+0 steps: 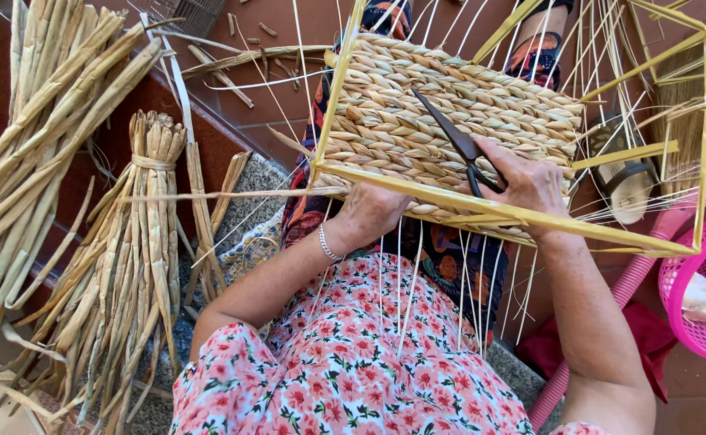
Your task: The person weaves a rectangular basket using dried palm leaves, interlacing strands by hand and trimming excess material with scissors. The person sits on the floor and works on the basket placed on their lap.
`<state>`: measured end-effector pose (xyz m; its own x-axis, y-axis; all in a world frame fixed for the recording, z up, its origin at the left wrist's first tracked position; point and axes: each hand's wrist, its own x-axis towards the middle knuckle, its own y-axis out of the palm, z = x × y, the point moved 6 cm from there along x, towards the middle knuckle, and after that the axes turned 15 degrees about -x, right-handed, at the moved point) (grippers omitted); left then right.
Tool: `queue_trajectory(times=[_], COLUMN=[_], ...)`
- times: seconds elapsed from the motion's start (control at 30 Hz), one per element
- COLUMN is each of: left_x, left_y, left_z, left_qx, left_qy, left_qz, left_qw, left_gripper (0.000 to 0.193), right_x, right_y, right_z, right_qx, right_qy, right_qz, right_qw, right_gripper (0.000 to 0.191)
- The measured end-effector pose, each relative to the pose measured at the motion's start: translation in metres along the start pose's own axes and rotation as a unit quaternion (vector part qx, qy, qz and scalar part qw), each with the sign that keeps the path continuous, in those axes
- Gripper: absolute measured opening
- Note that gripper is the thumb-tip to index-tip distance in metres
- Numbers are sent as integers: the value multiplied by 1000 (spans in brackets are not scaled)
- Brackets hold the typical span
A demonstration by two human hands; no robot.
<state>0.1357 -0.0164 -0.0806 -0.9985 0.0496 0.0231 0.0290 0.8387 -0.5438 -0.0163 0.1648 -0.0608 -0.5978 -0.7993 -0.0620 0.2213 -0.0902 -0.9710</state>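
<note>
A half-woven straw basket (417, 121) on a yellow frame (530, 216) rests tilted on my lap. My right hand (530, 181) grips dark scissors (453, 137), whose blades lie across the woven side and point up and left. My left hand (373, 213) presses on the basket's lower left edge under the yellow bar; its fingers are hidden, and a silver bracelet is on the wrist. Thin pale strands (405, 274) hang from the basket over my floral dress.
Bundles of dried reed (139, 242) lean on the red tiled step at the left, with longer stalks (39, 121) beside them. A pink plastic basket (703, 282) stands at the right. A sandalled foot (623, 181) shows behind the frame.
</note>
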Motion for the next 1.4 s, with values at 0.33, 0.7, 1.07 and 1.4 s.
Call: queue_trajectory(times=[0.33, 0.7, 1.07, 1.4], left_x=[-44, -98, -34, 8], left_y=[-44, -153, -145, -92], left_z=[-17, 41, 154, 177], left_qx=[-155, -552, -382, -455], left_qy=[-34, -195, -278, -383], left_qz=[8, -290, -200, -169], left_qw=[987, 757, 858, 786], left_gripper=[14, 12, 25, 29], right_x=[32, 54, 74, 71], right_y=[-2, -22, -23, -22], right_z=[34, 67, 58, 65], right_qx=[-61, 16, -4, 5], right_qy=[-149, -135, -71, -88], right_qz=[-22, 41, 186, 184], right_qw=[987, 990, 980, 979], right_gripper=[62, 56, 65, 53])
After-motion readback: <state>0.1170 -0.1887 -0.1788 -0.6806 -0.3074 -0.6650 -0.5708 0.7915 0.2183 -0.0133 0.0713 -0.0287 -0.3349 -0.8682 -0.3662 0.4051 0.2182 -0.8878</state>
